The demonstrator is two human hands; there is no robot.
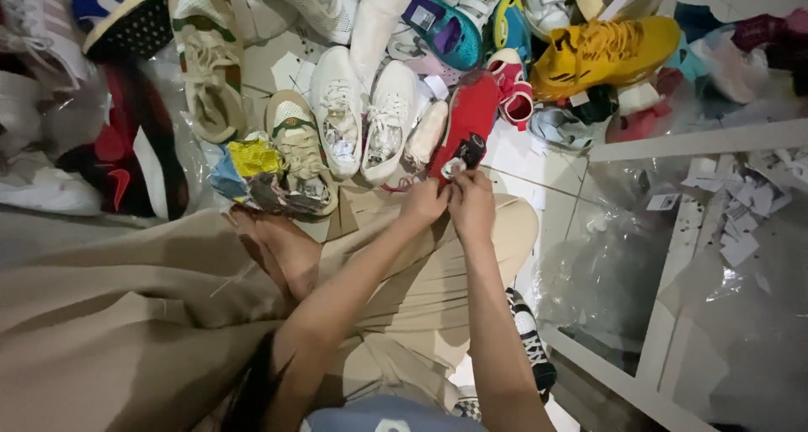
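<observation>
Tag (453,168) half-hidden between fingertips (459,178)

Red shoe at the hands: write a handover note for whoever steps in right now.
Left hand and right hand: both pinch a small white tag at the near end of the red shoe, fingertips together.
Red shoe: lies on the tiled floor just beyond the person's knees, beside a pair of white sneakers.
Around: a heap of mixed shoes behind, a yellow sneaker to the right, loose paper tags on clear plastic.
Done: shoe in hand, tag gripped.
Left: whether the tag is coming off or going on cannot be told.
</observation>
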